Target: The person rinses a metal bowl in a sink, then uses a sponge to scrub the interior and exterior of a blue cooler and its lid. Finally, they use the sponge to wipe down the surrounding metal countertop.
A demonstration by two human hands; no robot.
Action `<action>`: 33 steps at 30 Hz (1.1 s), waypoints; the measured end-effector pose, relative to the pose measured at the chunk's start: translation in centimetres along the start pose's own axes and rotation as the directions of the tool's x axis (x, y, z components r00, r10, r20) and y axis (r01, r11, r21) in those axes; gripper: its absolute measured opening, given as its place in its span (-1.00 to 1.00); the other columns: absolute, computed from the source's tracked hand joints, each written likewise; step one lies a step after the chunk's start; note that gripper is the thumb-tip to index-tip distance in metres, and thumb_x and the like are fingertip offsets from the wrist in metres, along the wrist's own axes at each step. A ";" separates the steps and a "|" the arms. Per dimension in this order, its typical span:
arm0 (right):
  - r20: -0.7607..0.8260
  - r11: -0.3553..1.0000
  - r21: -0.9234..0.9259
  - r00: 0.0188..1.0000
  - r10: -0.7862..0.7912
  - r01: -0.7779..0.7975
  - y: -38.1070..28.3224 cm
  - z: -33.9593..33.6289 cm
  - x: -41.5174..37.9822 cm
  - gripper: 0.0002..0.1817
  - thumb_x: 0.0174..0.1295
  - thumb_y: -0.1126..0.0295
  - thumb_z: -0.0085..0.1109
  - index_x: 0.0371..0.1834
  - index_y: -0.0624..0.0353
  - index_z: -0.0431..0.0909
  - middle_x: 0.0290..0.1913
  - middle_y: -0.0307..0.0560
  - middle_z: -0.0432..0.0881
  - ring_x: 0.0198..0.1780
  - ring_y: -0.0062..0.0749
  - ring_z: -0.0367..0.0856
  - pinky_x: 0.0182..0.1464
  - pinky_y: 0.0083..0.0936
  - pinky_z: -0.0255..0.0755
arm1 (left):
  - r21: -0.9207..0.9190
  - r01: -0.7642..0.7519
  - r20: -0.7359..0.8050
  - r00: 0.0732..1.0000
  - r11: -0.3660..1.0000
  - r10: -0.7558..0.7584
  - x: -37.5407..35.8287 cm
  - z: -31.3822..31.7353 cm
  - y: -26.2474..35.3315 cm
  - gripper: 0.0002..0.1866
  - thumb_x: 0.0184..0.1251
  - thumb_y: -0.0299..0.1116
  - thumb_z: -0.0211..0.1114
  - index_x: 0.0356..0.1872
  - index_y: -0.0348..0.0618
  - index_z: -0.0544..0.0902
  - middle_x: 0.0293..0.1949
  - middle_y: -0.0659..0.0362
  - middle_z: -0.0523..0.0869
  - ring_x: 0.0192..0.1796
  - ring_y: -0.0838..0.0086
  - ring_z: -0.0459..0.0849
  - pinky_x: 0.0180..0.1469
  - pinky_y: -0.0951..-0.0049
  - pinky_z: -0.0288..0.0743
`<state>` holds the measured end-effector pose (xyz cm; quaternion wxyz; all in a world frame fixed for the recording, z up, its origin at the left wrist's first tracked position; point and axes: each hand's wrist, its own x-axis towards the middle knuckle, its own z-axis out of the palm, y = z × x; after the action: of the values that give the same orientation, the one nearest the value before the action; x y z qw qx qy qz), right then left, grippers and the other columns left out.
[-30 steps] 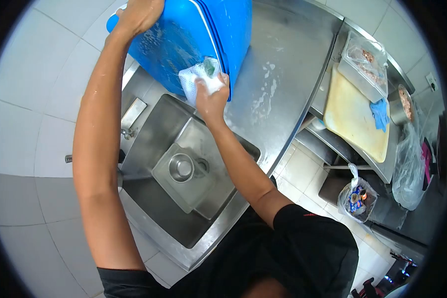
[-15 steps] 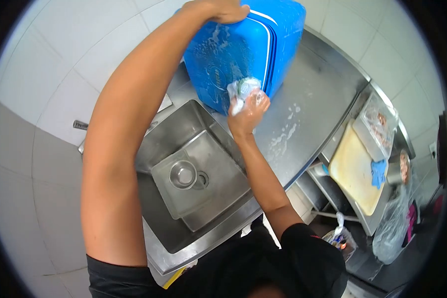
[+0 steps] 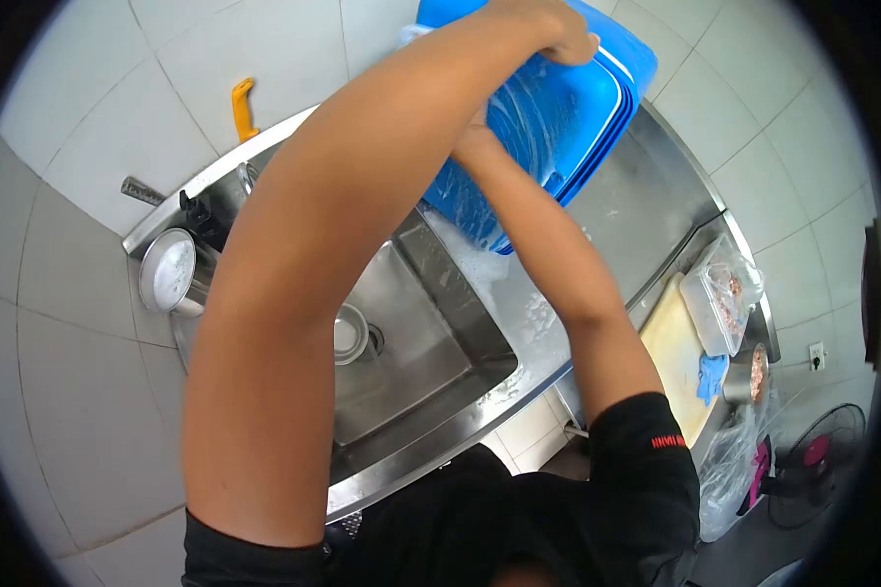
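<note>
A wet blue plastic tub (image 3: 533, 127) leans tilted at the back of the steel counter, streaked with soap suds. My left hand (image 3: 563, 34) is closed over its upper rim. My left forearm crosses in front of the tub's left side. Beneath that forearm, my right hand (image 3: 474, 129) reaches to the tub's soapy face. Only its wrist and a little of the hand show, so its fingers and anything in them are hidden. White suds (image 3: 416, 34) show at the tub's upper left.
A steel sink (image 3: 431, 342) with a small metal bowl (image 3: 348, 333) lies below the tub. At left is a metal cup of suds (image 3: 173, 269); behind, an orange handle (image 3: 244, 110). To the right are a cutting board (image 3: 668, 367), a plastic container (image 3: 719, 298) and a blue cloth (image 3: 712, 378).
The tub has shifted right in view and tilted. My right hand, earlier seen with a soapy scrubber on the tub's lower front, has moved up behind my left forearm. The view has shifted too.
</note>
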<state>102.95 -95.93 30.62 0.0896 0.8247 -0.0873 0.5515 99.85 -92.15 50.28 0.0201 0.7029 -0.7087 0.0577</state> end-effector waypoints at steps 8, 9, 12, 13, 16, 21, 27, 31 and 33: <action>0.503 0.993 -0.023 0.860 -0.091 0.118 -1.7 4.0 -20.5 -0.72 0.07 0.33 0.06 -0.25 0.27 0.63 -0.10 0.03 0.51 0.04 -0.08 0.41 0.02 -0.12 0.31 | -0.062 0.021 -0.147 0.989 0.998 -0.030 0.1 1.6 -1.4 -0.46 0.47 -0.06 -0.29 0.15 -0.12 0.54 0.20 -0.06 0.51 0.25 0.01 0.45 0.28 -0.20 0.18; 0.521 0.995 -0.068 0.853 -0.030 0.076 -1.6 2.4 -18.9 -0.77 0.05 0.36 0.06 -0.34 0.25 0.63 -0.13 0.03 0.51 -0.02 -0.08 0.43 -0.04 -0.15 0.33 | -0.071 0.014 -0.117 0.993 0.997 -0.022 -0.3 1.2 -1.3 -0.46 0.47 -0.06 -0.29 0.15 -0.13 0.54 0.20 -0.06 0.51 0.26 0.02 0.45 0.29 -0.19 0.16; 0.443 0.983 -0.179 0.887 0.128 -0.053 -1.3 -3.2 -6.6 -0.86 0.02 0.43 0.05 -0.51 0.21 0.60 -0.19 0.04 0.49 -0.15 -0.10 0.47 -0.22 -0.21 0.36 | -0.095 0.016 -0.122 0.992 0.995 -0.028 -0.3 1.5 -0.4 -0.46 0.47 -0.06 -0.29 0.15 -0.15 0.54 0.20 -0.06 0.51 0.27 0.03 0.44 0.31 -0.17 0.14; 0.420 0.974 -0.226 0.903 0.092 0.006 -0.9 -3.8 -4.7 -0.88 0.01 0.45 0.04 -0.52 0.21 0.58 -0.21 0.06 0.48 -0.18 -0.11 0.47 -0.26 -0.21 0.36 | -0.082 0.026 -0.161 0.986 0.996 -0.039 -0.4 1.7 -0.3 -0.45 0.48 -0.05 -0.29 0.15 -0.17 0.54 0.20 -0.06 0.51 0.27 0.03 0.44 0.32 -0.16 0.14; 0.379 0.973 -0.219 0.925 0.016 0.073 -0.5 -3.2 -6.1 -0.87 0.01 0.45 0.04 -0.49 0.23 0.58 -0.25 0.05 0.47 -0.19 -0.12 0.46 -0.25 -0.21 0.35 | -0.079 -0.012 -0.125 0.992 0.997 0.002 -0.4 1.6 -0.1 -0.44 0.47 -0.03 -0.30 0.16 -0.19 0.52 0.23 -0.06 0.48 0.28 0.03 0.42 0.33 -0.17 0.11; 0.426 0.962 -0.265 0.903 0.059 0.062 -1.4 -3.4 -9.7 -0.85 0.00 0.45 0.05 -0.46 0.26 0.61 -0.30 -0.02 0.45 -0.15 -0.17 0.42 -0.19 -0.28 0.32 | -0.126 0.031 -0.182 0.982 0.992 -0.053 -1.0 1.6 0.4 -0.44 0.47 -0.04 -0.29 0.21 -0.18 0.47 0.27 -0.06 0.43 0.30 0.02 0.39 0.34 -0.21 0.07; 0.653 0.887 -0.365 0.757 0.026 0.284 -1.0 -4.1 -5.3 -0.76 0.05 0.37 0.06 -0.34 0.27 0.65 -0.22 0.00 0.48 -0.12 -0.19 0.41 -0.20 -0.32 0.30 | -0.021 -0.033 -0.079 0.996 0.999 0.031 -1.8 0.7 0.7 -0.49 0.46 -0.12 -0.27 0.23 -0.12 0.46 0.28 -0.05 0.42 0.33 0.02 0.35 0.33 -0.26 0.05; 0.661 0.883 -0.385 0.748 0.059 0.270 -0.7 -4.3 -4.9 -0.74 0.07 0.35 0.06 -0.29 0.26 0.65 -0.20 0.00 0.48 -0.11 -0.18 0.41 -0.19 -0.32 0.31 | 0.004 -0.045 -0.152 0.987 0.999 0.045 -2.9 1.0 0.4 -0.53 0.46 -0.18 -0.27 0.23 -0.05 0.47 0.27 -0.02 0.44 0.34 0.03 0.35 0.33 -0.26 0.05; 0.580 0.943 -0.315 0.809 0.100 0.109 -0.6 -2.7 -6.0 -0.74 0.10 0.34 0.05 -0.28 0.26 0.65 -0.18 0.00 0.49 -0.10 -0.16 0.42 -0.17 -0.32 0.32 | -0.038 -0.056 -0.150 0.987 0.998 0.050 -3.0 0.9 0.0 -0.53 0.46 -0.19 -0.28 0.23 -0.04 0.47 0.27 -0.01 0.44 0.34 0.04 0.35 0.32 -0.25 0.06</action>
<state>98.45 -94.45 26.01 0.1975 0.9275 -0.2006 0.2461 99.91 -89.29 49.04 0.0860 0.6769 -0.7248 0.0956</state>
